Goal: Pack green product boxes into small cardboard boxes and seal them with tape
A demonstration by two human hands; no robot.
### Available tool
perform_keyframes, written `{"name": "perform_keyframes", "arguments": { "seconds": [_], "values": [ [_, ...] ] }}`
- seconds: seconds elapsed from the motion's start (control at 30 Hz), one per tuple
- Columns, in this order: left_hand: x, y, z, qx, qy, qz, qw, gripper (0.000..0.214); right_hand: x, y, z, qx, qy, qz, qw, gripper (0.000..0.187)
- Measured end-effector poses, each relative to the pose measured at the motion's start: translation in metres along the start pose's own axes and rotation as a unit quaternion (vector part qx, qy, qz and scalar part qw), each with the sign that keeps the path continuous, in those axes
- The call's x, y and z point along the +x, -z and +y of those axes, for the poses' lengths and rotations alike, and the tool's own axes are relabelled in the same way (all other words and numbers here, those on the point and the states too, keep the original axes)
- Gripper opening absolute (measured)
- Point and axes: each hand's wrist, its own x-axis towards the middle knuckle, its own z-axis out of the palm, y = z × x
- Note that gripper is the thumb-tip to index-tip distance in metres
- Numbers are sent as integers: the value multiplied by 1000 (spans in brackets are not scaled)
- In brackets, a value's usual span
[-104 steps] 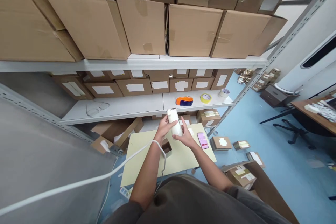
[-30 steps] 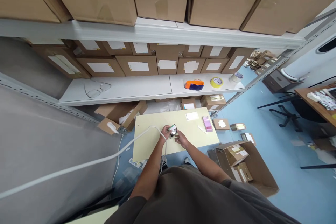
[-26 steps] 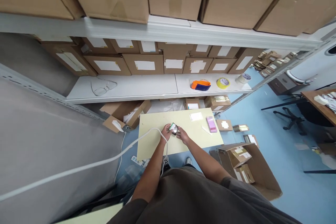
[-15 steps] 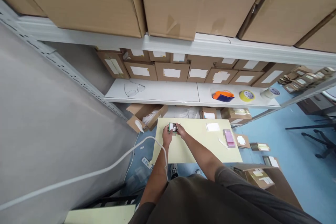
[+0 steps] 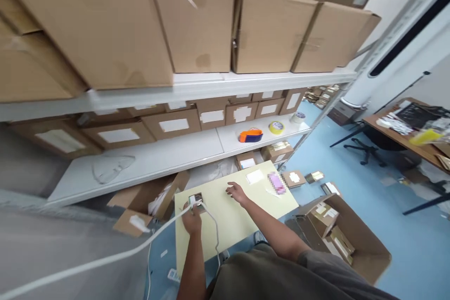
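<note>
My left hand (image 5: 192, 219) rests at the left end of a pale yellow table (image 5: 232, 218), its fingers curled on a small brown open box (image 5: 196, 198) with something white at its near edge. A white cable (image 5: 105, 262) runs from the lower left up to that hand. My right hand (image 5: 236, 192) hovers over the middle of the table, fingers spread and empty. Farther right on the table lie a white paper label (image 5: 254, 176) and a pink item (image 5: 276, 183).
Metal shelving (image 5: 183, 86) holds large cardboard boxes above and labelled small boxes below. An orange tape dispenser (image 5: 251, 136) and tape rolls (image 5: 276, 127) sit on the lower shelf. Open cartons (image 5: 342, 239) lie on the blue floor. A desk (image 5: 411, 140) stands right.
Both hands held the small box together at the table's middle; now my left hand has taken it to the table's left end and my right hand has let go. The view swung.
</note>
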Motion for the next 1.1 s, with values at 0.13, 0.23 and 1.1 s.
{"name": "perform_keyframes", "arguments": {
  "seconds": [0.13, 0.23, 1.1],
  "values": [
    [3, -13, 34, 42, -64, 54, 996, 55, 7, 73, -11, -15, 87, 61, 994, 37],
    [7, -30, 87, 33, -106, -61, 992, 49, 13, 127, -26, -29, 162, 94, 982, 41],
    [-89, -9, 195, 171, -48, -411, 894, 56, 71, 208, -208, -499, 349, 57, 791, 45]
  ]
}}
